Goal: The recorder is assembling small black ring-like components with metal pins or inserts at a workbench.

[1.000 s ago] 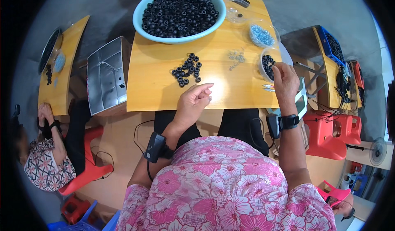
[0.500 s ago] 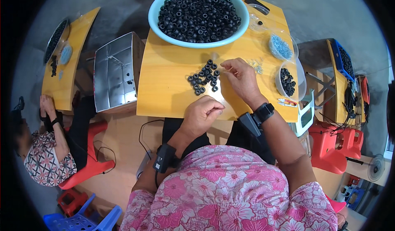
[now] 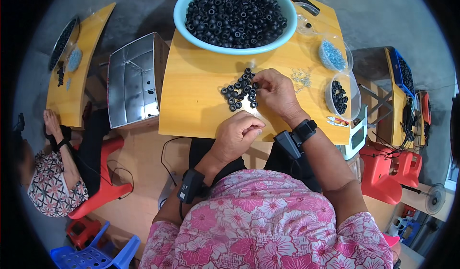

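A loose cluster of small black ring-shaped pieces (image 3: pixel 235 94) lies on the yellow table (image 3: pixel 191 87). At the cluster's right edge, my right hand (image 3: pixel 279 92) has its fingers curled, with the fingertips closed at one black ring (image 3: pixel 255 85). My left hand (image 3: pixel 235 137) rests by the table's near edge, just below the cluster. Its thumb and forefinger are pressed together, and whatever they hold is hidden. Beyond the cluster stands a large light-blue basin (image 3: pixel 178 27) heaped with the same black rings.
On the table's right are a tub of pale-blue small parts (image 3: pixel 332 57), a clear tub of black rings (image 3: pixel 340 99), scattered tiny clear parts (image 3: pixel 301 78) and thread snips (image 3: pixel 338 122). A foil-lined box (image 3: pixel 132 82) stands left. Another person (image 3: pixel 57 178) sits at the left table.
My right hand has come slightly down and left, so its fingertips meet the cluster's right edge. My left hand stays nearly in place. The view has shifted slightly.
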`<state>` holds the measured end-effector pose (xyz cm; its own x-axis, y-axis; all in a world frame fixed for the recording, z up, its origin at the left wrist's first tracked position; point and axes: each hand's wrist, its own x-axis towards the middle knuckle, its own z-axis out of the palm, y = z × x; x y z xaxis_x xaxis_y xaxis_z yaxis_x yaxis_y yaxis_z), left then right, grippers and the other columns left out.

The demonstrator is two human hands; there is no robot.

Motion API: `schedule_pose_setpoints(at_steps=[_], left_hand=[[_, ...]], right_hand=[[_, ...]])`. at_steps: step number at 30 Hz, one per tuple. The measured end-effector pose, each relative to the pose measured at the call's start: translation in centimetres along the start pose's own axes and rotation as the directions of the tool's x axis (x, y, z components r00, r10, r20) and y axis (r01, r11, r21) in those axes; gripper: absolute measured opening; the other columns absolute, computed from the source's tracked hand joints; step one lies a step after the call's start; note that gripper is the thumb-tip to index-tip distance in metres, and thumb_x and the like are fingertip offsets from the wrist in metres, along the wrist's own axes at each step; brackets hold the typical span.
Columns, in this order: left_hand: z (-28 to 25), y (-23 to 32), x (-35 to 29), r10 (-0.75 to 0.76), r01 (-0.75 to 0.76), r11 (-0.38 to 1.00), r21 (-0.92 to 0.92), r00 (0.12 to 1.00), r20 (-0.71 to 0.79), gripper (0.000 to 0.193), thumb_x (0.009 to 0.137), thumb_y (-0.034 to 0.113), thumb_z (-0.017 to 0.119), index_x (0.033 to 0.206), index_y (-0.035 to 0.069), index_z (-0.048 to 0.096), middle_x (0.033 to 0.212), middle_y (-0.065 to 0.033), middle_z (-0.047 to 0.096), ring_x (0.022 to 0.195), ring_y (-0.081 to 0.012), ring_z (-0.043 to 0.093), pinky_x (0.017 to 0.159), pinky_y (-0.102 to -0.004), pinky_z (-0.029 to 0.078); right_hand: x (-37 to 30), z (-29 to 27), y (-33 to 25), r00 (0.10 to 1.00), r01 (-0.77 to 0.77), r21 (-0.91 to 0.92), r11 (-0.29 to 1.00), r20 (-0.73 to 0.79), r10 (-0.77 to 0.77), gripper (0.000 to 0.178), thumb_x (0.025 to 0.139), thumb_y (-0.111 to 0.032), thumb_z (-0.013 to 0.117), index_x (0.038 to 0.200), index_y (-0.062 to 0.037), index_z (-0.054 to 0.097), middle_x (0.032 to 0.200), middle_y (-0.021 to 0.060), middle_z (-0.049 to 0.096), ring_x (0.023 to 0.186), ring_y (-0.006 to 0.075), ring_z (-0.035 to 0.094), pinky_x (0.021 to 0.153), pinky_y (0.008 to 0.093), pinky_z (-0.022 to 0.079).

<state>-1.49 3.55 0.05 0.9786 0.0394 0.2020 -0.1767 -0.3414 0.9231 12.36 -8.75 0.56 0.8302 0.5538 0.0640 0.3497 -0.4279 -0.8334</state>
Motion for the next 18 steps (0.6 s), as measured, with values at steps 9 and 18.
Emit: schedule_pose_setpoints(at_steps=[9,18], left_hand=[[0.0,0.6,0.1,-0.02,0.02,1.0,-0.015,1.0,0.006,0.011,0.079,0.005,0.066,0.09,0.004,0.065,0.082,-0.0059,0.059,0.064,-0.0157,0.058,0.06,-0.0266,0.048],[0.6,0.3,0.1,-0.188,0.186,0.95,-0.251,0.982,0.016,0.011,0.086,0.005,0.061,0.096,0.001,0.065,0.088,-0.0047,0.063,0.079,-0.0114,0.06,0.07,-0.0259,0.049]], right_hand=[[-0.7,0.0,0.0,0.988,0.14,-0.232,0.963,-0.031,-0.151,0.02,0.074,-0.002,0.059,0.093,-0.0037,0.064,0.083,0.0143,0.057,0.076,0.0299,0.059,0.069,0.0369,0.048],[-5.1,-2.3,-0.3,0.98,-0.201,0.564,0.801,0.103,0.172,0.018,0.083,0.002,0.062,0.101,0.001,0.06,0.092,-0.0006,0.059,0.081,0.0056,0.055,0.072,0.021,0.047]])
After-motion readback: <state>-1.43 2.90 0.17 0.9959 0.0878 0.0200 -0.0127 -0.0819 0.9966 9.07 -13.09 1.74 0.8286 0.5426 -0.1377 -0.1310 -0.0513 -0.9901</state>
